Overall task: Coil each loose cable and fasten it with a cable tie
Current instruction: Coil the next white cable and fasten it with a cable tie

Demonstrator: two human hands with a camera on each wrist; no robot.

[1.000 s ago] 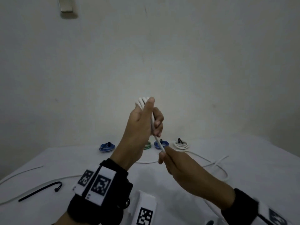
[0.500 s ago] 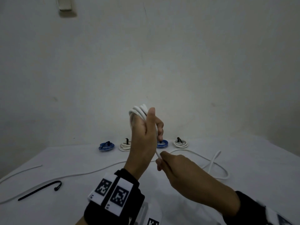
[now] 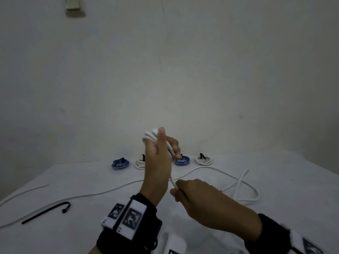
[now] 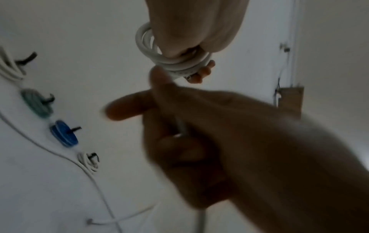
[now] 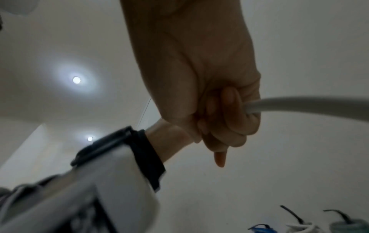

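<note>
Upright, left hand (image 3: pixel 157 162) clasps white cable (image 3: pixel 150 136) coil; right hand (image 3: pixel 200 198) pinches cable lower.

The left hand (image 3: pixel 156 162), wound with the thick white cable coil (image 3: pixel 151 135), has sunk lower and swung rightward since a second ago. The right hand (image 3: pixel 205 200) has drawn back toward the body, pulling the strand out longer.

white coil (image 3: pixel 140 163) half hidden by left hand (image 3: pixel 157 162)
</note>
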